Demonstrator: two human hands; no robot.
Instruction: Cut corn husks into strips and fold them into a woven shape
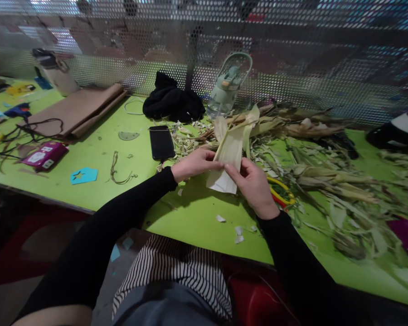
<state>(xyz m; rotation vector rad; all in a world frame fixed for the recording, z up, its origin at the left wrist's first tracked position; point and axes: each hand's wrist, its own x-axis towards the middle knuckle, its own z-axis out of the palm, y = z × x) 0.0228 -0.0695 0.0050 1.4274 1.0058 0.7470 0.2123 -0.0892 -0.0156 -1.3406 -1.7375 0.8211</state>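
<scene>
A pale, flat corn husk [229, 149] is held up over the green table, its straight lower end towards me. My left hand [199, 164] pinches its left edge between thumb and fingers. On the other edge, my right hand [253, 184] is closed with its thumb lying on the husk. Scissors with yellow and red handles [281, 192] lie on the table just right of my right hand, their blades not visible. Behind the held piece spreads a heap of dried husks [292, 122], and more loose husk strips [333, 181] lie to the right.
A black phone [162, 142] lies left of the husks. Behind stand a green water bottle [225, 88] and a bundled black cloth [173, 99]. Brown paper [75, 108], a purple box [45, 156] and a blue tag [84, 175] occupy the left. A perforated metal screen [122, 45] borders the table's back.
</scene>
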